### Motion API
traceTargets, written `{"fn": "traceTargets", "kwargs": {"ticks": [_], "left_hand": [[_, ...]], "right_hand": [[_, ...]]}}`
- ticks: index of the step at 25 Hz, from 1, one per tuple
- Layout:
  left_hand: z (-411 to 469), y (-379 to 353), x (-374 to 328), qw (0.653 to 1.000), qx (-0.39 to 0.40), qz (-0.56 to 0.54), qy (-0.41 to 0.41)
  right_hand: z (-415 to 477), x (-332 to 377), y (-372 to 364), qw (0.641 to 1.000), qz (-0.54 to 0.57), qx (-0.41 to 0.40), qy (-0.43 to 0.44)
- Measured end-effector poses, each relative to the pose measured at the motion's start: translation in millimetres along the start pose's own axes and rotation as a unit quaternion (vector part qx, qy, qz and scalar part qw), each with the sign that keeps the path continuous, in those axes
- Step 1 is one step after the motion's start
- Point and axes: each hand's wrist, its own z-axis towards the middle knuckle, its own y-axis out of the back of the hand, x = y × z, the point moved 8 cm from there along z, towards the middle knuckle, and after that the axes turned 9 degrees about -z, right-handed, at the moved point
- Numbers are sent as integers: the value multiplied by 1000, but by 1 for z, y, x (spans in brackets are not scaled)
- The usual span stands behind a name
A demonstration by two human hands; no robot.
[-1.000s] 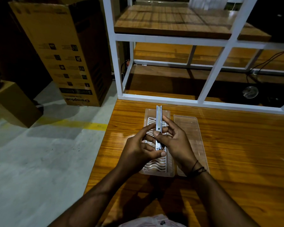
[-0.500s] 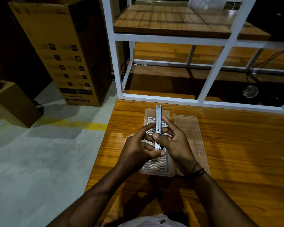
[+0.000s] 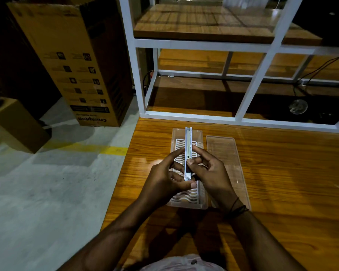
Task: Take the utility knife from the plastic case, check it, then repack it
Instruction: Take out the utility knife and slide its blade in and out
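While both forearms reach in from six o'clock, the left hand (image 3: 162,178) and right hand (image 3: 211,173) pinch one knife (image 3: 188,151) between their fingers (image 3: 199,151), its long axis pointing to twelve, above one open case (image 3: 175,133). One clear lid (image 3: 223,151) lies at three, just beside it. Bare surface (image 3: 292,182) spreads right; its left edge drops to floor.
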Motion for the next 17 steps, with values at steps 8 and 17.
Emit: {"fn": "traceTargets", "kwargs": {"ticks": [8,17], "left_hand": [[16,5,3,998,-38,-58,10],[18,-1,8,993,-35,-104,36]], "right_hand": [[-4,-1,3,999,30,-15,-3],[-4,-2,4,999,40,-35,-9]]}}
